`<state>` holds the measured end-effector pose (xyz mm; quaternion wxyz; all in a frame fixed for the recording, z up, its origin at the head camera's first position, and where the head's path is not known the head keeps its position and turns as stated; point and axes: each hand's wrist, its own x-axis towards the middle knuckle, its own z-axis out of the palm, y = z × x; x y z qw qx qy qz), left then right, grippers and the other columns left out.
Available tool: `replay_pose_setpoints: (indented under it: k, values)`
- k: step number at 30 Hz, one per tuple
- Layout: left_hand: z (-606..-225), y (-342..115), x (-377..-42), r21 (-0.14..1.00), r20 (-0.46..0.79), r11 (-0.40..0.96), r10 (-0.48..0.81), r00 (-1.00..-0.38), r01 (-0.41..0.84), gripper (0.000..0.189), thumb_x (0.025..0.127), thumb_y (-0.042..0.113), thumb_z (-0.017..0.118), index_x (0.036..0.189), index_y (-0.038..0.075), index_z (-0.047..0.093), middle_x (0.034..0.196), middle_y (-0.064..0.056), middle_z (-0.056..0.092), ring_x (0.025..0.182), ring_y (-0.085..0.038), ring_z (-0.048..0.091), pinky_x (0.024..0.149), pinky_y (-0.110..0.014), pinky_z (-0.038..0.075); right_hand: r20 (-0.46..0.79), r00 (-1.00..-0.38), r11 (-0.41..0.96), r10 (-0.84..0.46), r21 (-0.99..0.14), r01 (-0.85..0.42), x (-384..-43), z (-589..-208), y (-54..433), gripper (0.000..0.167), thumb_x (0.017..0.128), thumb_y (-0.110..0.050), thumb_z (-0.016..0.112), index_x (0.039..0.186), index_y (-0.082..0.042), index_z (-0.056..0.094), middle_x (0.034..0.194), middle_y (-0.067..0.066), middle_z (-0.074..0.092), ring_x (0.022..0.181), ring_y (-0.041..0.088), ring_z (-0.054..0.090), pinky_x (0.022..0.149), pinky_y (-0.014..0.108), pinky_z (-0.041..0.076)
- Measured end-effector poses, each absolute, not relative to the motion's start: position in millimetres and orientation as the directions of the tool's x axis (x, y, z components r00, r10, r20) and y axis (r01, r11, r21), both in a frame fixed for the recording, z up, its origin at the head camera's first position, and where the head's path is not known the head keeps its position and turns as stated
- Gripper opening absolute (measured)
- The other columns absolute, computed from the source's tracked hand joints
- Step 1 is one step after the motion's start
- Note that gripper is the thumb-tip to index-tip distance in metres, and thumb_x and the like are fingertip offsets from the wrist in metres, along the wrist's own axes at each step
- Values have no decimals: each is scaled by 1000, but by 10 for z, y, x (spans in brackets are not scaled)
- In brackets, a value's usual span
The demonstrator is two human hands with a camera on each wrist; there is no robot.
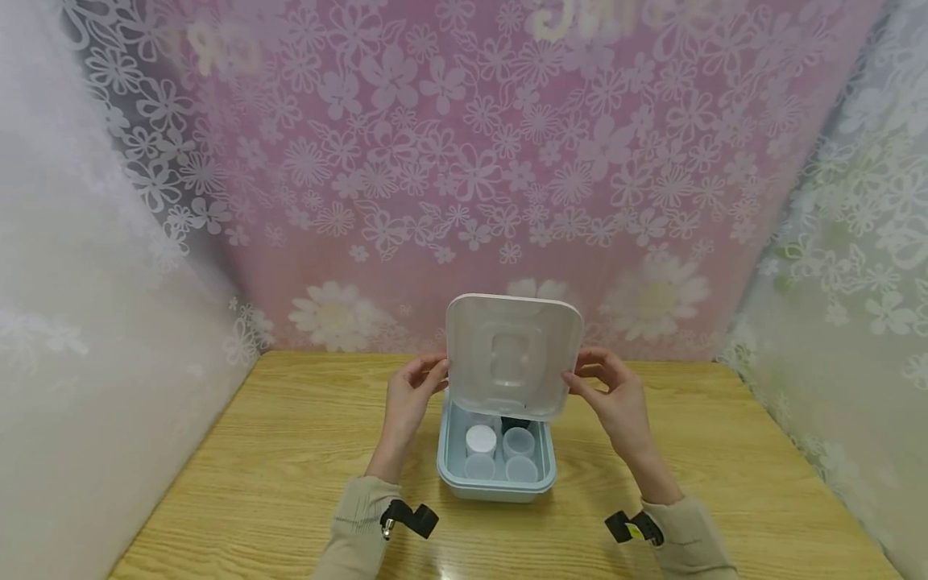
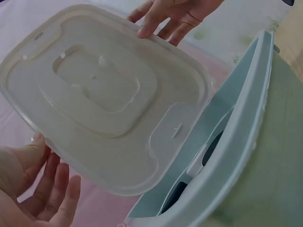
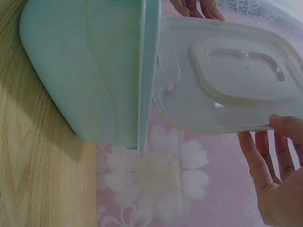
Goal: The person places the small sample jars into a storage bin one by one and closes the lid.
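Observation:
A translucent white lid (image 1: 513, 354) stands tilted up above the far part of a light blue plastic box (image 1: 496, 490). My left hand (image 1: 409, 403) pinches the lid's left edge between thumb and fingers. On the opposite edge, my right hand (image 1: 616, 399) pinches it the same way. Inside the box are a white-capped container (image 1: 481, 440), several translucent round containers (image 1: 519, 443) and something dark (image 1: 515, 422), partly hidden behind the lid. In the left wrist view the lid's underside (image 2: 94, 94) shows a raised, rounded-rectangle panel.
The box rests on a wood-grain table (image 1: 312, 451). Behind it hangs a pink floral curtain (image 1: 471, 161), with pale sheets (image 1: 109, 282) at both sides. Black wrist cameras (image 1: 409, 518) are strapped over the beige sleeves (image 1: 355, 532).

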<state>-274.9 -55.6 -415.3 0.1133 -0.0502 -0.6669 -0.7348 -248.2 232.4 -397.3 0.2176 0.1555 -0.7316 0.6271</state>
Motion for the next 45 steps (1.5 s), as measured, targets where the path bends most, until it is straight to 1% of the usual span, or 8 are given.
replay_pose_setpoints:
  k: [7,14,19,22,29,33,38,45]
  values:
    - [-4157,-586,-2745,989,139,-27,-130,-982,144,29,96,23,73,105,-5,74,100,-15,72,90,-25,71,81,-35,63,595,-803,200,33,-791,-578,-2500,-3991,2284,22,89,9,72,109,7,64,100,-10,68,90,7,67,77,21,61]
    - [-4148,-656,-2721,998,16,-56,44,-999,14,38,106,25,57,121,-7,69,117,-21,70,103,-31,71,87,-38,62,673,-739,130,-23,-731,-670,-2545,-4055,2298,20,88,15,69,104,4,66,101,-2,66,96,6,65,84,21,60]
    - [-4153,-683,-2707,998,-22,-55,130,-991,-30,40,108,23,51,127,-9,65,122,-20,67,98,-23,71,88,-37,61,714,-698,58,-56,-696,-716,-2581,-4104,2326,17,88,18,66,100,7,65,106,2,66,107,13,64,97,27,56]
    - [-4165,-695,-2712,999,-23,-21,150,-988,-27,46,107,32,53,128,-7,65,118,-16,68,93,-15,69,88,-35,61,732,-678,60,-74,-675,-735,-2591,-4127,2335,13,87,19,67,96,9,65,108,0,66,111,15,63,101,28,54]
    - [-4166,-716,-2743,994,-37,-96,183,-982,-56,48,105,32,58,134,-6,61,125,-13,68,109,-19,67,89,-29,58,783,-613,46,-103,-612,-789,-2624,-4158,2340,19,83,25,65,90,7,67,107,10,65,114,21,62,103,30,52]
    - [-4152,-722,-2750,965,-49,-241,207,-977,-99,44,106,18,56,141,-8,52,119,-8,68,100,-10,69,81,-17,57,776,-625,67,-86,-622,-780,-2623,-4161,2335,20,82,27,66,88,8,67,107,8,65,116,24,61,104,31,51]
    - [-4126,-715,-2752,914,-68,-378,212,-975,-146,42,106,9,52,143,-10,48,105,0,69,92,-6,68,78,-15,57,750,-659,142,-55,-647,-749,-2608,-4158,2316,20,82,26,66,89,8,67,112,12,63,113,13,61,103,28,52]
    - [-4101,-720,-2744,885,-70,-443,183,-981,-146,42,107,7,50,144,-11,45,100,1,68,88,-6,68,77,-14,57,695,-719,147,-24,-709,-690,-2600,-4147,2294,27,85,19,69,111,11,66,115,27,60,110,15,64,95,28,56]
